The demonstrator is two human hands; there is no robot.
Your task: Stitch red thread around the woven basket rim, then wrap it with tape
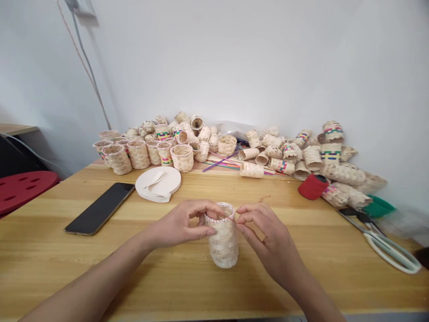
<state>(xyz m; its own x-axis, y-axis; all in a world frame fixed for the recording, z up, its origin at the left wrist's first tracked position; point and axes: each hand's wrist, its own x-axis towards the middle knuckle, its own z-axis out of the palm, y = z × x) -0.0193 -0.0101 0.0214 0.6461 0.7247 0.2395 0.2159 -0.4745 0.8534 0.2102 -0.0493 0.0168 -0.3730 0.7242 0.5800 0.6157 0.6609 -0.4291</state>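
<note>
A small woven basket (224, 243) stands upright near the front of the wooden table (187, 277); its rim is stitched with red thread. My left hand (182, 223) grips the basket's upper left side, thumb and fingers closed around the rim. My right hand (264, 237) is pinched at the right side of the rim, fingertips pressed together on something too small to name. A thin red thread (264, 198) runs across the table just behind the right hand.
Several woven baskets (144, 154) are heaped along the wall, left and right (331, 161). A black phone (100, 208), a white tape roll (158, 183), a red thread spool (313, 186), coloured strips (223, 162), scissors (382, 239) and a red stool (22, 188) lie around.
</note>
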